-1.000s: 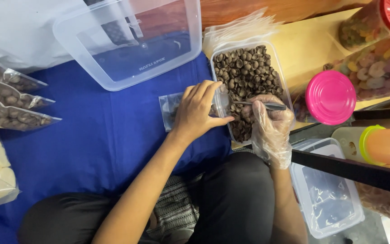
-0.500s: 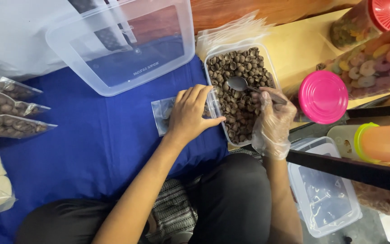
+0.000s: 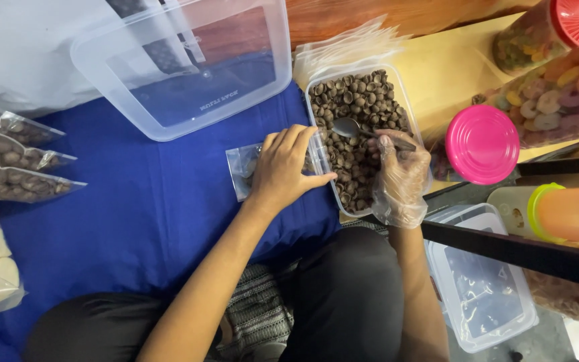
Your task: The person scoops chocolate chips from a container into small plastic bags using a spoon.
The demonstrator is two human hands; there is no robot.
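My left hand (image 3: 283, 167) holds a small clear plastic bag (image 3: 244, 169) flat on the blue cloth, its mouth turned toward a clear tub (image 3: 407, 100) of small brown cup-shaped snacks (image 3: 360, 100). My right hand (image 3: 399, 175), in a thin clear plastic glove, grips a metal spoon (image 3: 348, 127). The spoon's bowl rests on the snacks near the middle of the tub.
A large clear container lid (image 3: 182, 67) lies behind the bag. Filled snack bags (image 3: 15, 171) sit at the left. Pink-lidded jars (image 3: 482, 144) of coloured rings and an orange jar (image 3: 574, 214) crowd the right, with an empty clear box (image 3: 480, 288) below.
The spoon lifted out from low in the tub near the bag and now sits on the snacks mid-tub. My left hand stayed on the bag.
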